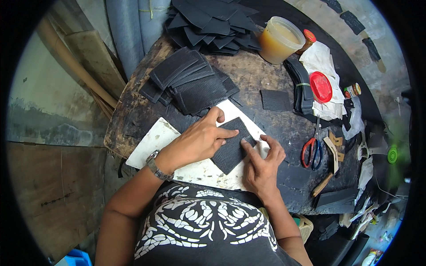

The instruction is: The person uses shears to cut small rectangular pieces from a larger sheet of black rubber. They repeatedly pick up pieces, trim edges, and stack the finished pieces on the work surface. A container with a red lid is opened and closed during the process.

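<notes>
Two hands press one black piece [231,144] flat on a white board [155,139] atop the round table [266,77]; left hand [199,139] lies palm-down, fingers spread — not gripping; right hand [262,164] pins the piece's right edge with fingertips; stacked black pieces [191,80] lie behind; scissors [313,150] sit right.

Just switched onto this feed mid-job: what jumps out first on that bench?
Both hands press a dark textured piece flat on a white board at the near edge: left hand on top, right hand at its right edge. Behind lies a stack of similar dark pieces. Red-handled scissors lie to the right.
</notes>
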Available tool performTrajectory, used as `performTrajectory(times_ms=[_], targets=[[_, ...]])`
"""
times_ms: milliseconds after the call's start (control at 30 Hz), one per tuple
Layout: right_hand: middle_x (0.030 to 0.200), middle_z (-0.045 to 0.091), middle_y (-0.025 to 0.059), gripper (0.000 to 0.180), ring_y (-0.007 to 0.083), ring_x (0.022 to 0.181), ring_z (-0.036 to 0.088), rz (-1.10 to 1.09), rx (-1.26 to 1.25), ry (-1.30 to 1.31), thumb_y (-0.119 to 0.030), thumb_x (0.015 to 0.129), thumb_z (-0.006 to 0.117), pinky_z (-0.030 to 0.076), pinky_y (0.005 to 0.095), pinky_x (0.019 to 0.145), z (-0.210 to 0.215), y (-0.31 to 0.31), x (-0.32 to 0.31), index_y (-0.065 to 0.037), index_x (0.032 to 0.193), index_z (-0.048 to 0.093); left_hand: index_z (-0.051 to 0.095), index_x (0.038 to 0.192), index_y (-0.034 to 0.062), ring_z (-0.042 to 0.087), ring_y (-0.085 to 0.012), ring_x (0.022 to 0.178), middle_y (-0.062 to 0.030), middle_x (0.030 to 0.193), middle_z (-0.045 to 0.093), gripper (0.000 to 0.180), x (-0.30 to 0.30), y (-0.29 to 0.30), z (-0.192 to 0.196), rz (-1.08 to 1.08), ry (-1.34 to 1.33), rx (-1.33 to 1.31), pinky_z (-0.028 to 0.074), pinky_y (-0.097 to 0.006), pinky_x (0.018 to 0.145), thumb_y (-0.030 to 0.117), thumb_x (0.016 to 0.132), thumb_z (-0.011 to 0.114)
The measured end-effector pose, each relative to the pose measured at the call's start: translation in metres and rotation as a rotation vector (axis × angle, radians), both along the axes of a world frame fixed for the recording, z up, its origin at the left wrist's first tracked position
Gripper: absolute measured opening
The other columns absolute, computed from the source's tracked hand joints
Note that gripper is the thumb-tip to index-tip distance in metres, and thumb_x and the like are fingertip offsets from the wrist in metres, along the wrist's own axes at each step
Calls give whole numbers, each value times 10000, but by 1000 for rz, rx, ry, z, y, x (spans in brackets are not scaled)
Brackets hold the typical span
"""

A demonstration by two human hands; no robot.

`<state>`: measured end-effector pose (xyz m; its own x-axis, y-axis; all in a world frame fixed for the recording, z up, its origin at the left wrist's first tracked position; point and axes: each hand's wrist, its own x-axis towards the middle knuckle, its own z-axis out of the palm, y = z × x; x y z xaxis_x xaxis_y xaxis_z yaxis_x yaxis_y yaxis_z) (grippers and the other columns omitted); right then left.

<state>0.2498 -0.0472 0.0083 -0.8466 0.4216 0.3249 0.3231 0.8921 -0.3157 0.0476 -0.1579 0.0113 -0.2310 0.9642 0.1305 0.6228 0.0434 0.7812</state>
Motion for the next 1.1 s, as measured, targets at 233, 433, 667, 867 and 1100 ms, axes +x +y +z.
performTrajectory(times_ms=[233, 433, 667, 867, 1100], targets=[[1167, 534, 103, 461, 268, 1124, 477, 230, 116, 7, -22, 768, 638, 321, 483, 931, -3, -37, -5, -180, 1199, 678, 733, 1184, 158, 574, -273, 969, -138, 1075, 504, 365, 0, 1, -2, -4, 3, -22, 483, -336, 900, 41, 839, 706], [1108, 522, 132, 472, 314, 1049, 477, 173, -372, 205, 64, 739, 590, 343, 448, 928, 2, -13, -3, -113, 1168, 674, 729, 1193, 160, 567, -266, 980, -133, 1054, 508, 370, 1, 0, 0, 4, 19, -21, 480, -341, 901, 48, 841, 704], [1161, 493, 153, 667, 319, 1091, 457, -48, -74, -79, 84, 742, 574, 320, 441, 983, 1, 8, -2, -101, 1382, 569, 724, 1199, 142, 563, -274, 992, -133, 1049, 511, 370, 2, -1, 3, 8, -3, -39, 471, -343, 915, 68, 837, 711], [1154, 499, 132, 667, 320, 1024, 460, 125, 66, -134, 38, 706, 633, 341, 472, 926, 11, -17, -3, -120, 1353, 585, 726, 1190, 130, 564, -275, 993, -132, 1051, 516, 364, 3, 0, 1, 17, 8, -36, 475, -348, 907, 60, 833, 712], [1077, 481, 152, 368, 303, 1060, 505, 47, -448, 294, 91, 788, 506, 419, 390, 952, 37, 46, -23, -55, 1069, 694, 671, 1236, 71, 586, -247, 993, -112, 1053, 555, 404, -4, -2, 16, 18, -121, 87, 476, -326, 917, -29, 846, 644]])
